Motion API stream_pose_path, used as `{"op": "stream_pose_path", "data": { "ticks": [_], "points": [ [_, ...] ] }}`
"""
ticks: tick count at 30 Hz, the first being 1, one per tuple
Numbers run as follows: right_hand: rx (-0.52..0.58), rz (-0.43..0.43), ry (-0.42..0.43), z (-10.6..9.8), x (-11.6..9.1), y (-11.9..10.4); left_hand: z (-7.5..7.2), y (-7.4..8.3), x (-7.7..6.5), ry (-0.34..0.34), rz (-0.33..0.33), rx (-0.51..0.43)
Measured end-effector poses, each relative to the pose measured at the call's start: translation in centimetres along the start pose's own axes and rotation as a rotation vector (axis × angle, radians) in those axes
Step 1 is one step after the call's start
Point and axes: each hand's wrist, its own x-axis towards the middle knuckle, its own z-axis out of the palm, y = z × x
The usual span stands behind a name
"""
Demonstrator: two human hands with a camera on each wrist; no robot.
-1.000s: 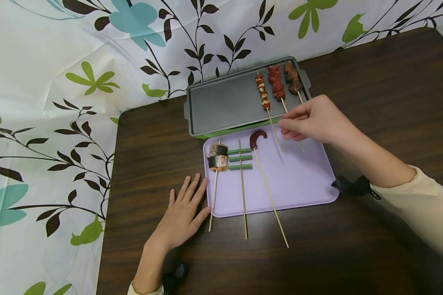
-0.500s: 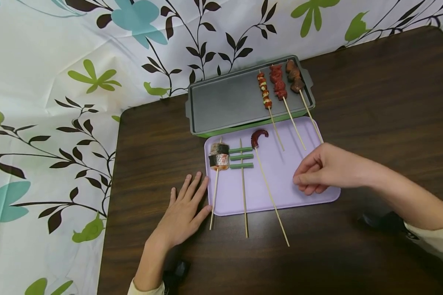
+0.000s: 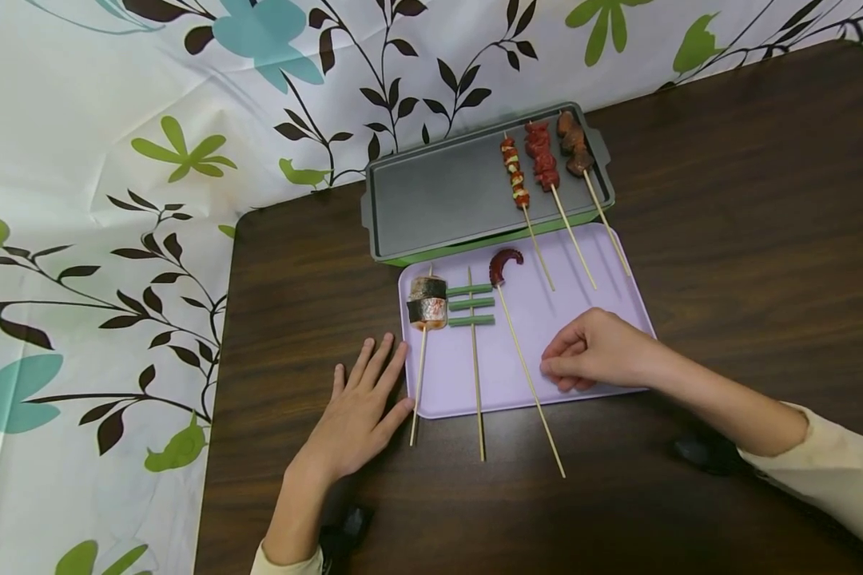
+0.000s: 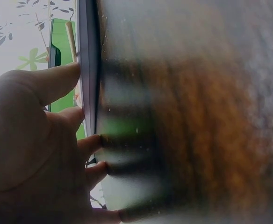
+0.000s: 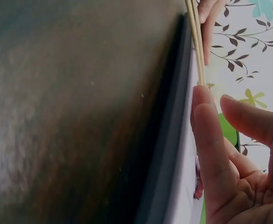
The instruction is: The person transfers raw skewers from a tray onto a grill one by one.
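Note:
My right hand hovers over the lower right of a lilac tray, its fingers loosely bent and nothing held. Just left of its fingertips lies the stick of a tentacle skewer. In the right wrist view the thumb stands apart from the fingers, with skewer sticks beyond them. My left hand lies with fingers spread on the table, touching the tray's left edge; its thumb is beside the stick of a skewer with dark-wrapped rolls. Between these two skewers is one with green stalk pieces.
Behind the tray stands a green-sided grill with a grey plate. At its right lie a red-and-pale-piece skewer, a red meat skewer and a brown meat skewer, sticks reaching over the tray. A patterned sheet hangs behind the table.
My right hand has left the skewers on the grill, come down toward the near side of the tray, then moved left toward the tentacle skewer's stick. The left hand stays put.

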Motion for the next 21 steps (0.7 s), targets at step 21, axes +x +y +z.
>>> {"op": "stream_pose_path", "data": {
  "ticks": [21],
  "points": [
    [-0.01,0.012,0.003,2.2,1.5,0.2,0.1,-0.2,0.2,-0.011,-0.013,0.004]
  ]
}}
